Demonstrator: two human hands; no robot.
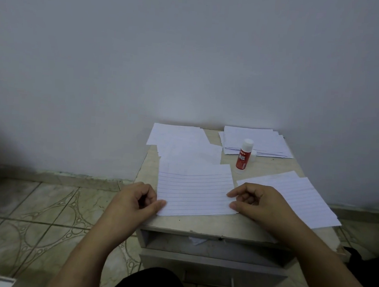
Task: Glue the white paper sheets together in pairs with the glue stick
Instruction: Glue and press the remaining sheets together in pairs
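Observation:
A lined white sheet (195,189) lies at the middle front of a small table (200,226). My left hand (136,199) pinches its left edge near the front corner, thumb on top. My right hand (255,201) pinches its right edge, with thumb and forefinger on the paper. A red and white glue stick (243,157) stands upright behind the sheet, its cap (253,156) beside it. More lined sheets (301,196) lie to the right, partly under my right wrist. A pile of sheets (256,142) sits at the back right and other sheets (179,140) at the back left.
The table stands against a plain wall (190,53) and has an open shelf (210,245) with a paper scrap under its top. Patterned floor tiles (44,218) spread to the left. My dark-clothed knees (151,284) are at the bottom edge.

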